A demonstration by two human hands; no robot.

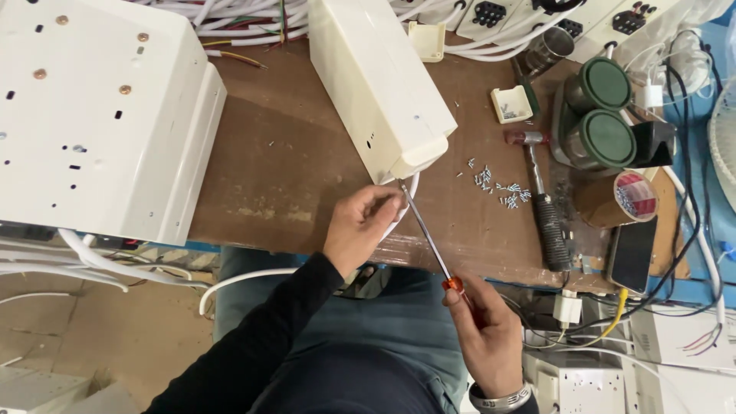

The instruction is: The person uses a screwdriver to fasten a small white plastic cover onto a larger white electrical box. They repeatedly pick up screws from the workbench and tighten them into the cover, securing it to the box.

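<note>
A long cream box point(381, 80) lies at the bench's twelve o'clock, its near end over a white cable point(408, 201). The left hand point(360, 227) pinches that cable; the right hand point(484, 330) is clamped on a screwdriver point(426, 234), tip at the box corner. Fastening seems underway: loose screws point(502, 192) wait at three o'clock beside a hammer point(540, 201). The brown bench point(291, 161) is crowded with wiring.

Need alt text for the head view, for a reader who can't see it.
The right hand drives a long screwdriver into the near end of a cream box on the brown bench; the left hand steadies its white cable.
</note>
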